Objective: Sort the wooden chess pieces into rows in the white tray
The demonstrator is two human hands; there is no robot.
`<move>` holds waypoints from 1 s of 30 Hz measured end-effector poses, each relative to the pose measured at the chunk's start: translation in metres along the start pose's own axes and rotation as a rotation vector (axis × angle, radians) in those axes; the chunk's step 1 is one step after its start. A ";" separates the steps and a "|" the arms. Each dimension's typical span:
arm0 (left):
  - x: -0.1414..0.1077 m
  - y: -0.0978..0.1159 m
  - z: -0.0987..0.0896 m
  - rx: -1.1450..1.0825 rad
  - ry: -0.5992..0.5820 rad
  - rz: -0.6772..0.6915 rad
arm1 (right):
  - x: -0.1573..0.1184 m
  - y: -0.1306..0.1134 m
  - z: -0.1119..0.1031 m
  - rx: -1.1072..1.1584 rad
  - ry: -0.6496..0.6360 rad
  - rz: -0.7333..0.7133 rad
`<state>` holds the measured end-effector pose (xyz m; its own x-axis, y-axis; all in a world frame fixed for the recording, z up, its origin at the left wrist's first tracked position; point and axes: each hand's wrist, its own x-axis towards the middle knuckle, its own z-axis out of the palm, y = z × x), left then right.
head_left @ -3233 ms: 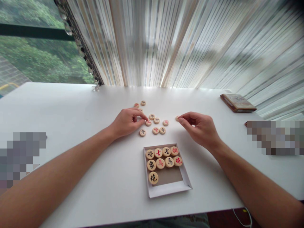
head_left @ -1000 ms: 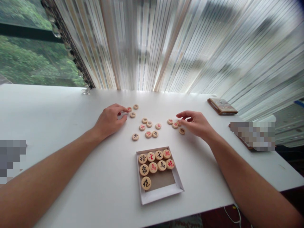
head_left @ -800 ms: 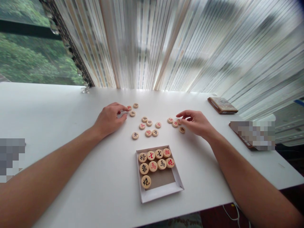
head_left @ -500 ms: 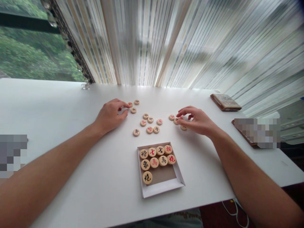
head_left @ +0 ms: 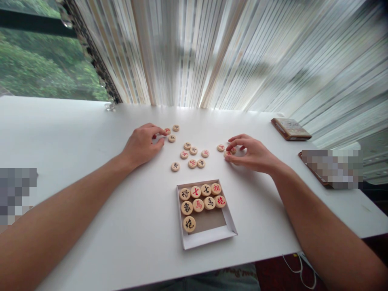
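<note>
My left hand (head_left: 144, 141) rests at the left of the loose xiangqi pieces. Its index fingertip touches a red-marked piece (head_left: 167, 131), and the thumb stays apart from it; the hand is open. Two black-marked pieces lie close by, one nearer (head_left: 171, 138) and one farther (head_left: 176, 128). On the right, my right hand (head_left: 247, 151) has thumb and index finger closed around the edges of a red-marked xiangqi piece (head_left: 228, 154). Another red piece (head_left: 233, 150) shows partly behind the fingers, and a further red one (head_left: 221, 148) lies to their left.
Between the hands lie several pieces, including a black-marked one (head_left: 175, 166). A shallow white box (head_left: 209, 238) in front holds two rows of larger pieces and a single one (head_left: 189, 224) below. A brown box (head_left: 291, 129) lies at the right, near the curtain (head_left: 188, 60).
My right thumb and index finger have drawn together around a red piece. The black-marked piece near the right thumb is now hidden. My left hand stays by its piece.
</note>
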<state>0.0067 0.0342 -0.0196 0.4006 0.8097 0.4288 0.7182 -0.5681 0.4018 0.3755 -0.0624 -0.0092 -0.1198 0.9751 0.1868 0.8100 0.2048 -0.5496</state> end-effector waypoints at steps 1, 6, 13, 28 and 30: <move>0.000 0.000 0.000 0.001 -0.001 -0.001 | 0.000 0.000 0.000 -0.002 -0.001 0.002; 0.000 0.000 0.001 0.002 -0.003 0.006 | 0.000 0.002 0.000 -0.005 0.010 -0.006; 0.000 -0.001 0.002 -0.016 0.005 0.009 | -0.001 -0.010 -0.003 -0.002 0.197 -0.155; -0.001 -0.002 0.001 -0.028 -0.004 -0.001 | -0.028 -0.066 0.025 0.135 0.214 -0.494; -0.001 -0.001 0.001 -0.023 -0.007 -0.008 | -0.031 -0.070 0.027 0.137 0.216 -0.512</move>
<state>0.0061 0.0343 -0.0208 0.3989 0.8150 0.4203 0.7080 -0.5650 0.4236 0.3073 -0.1044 0.0010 -0.3452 0.7122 0.6113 0.5959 0.6695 -0.4434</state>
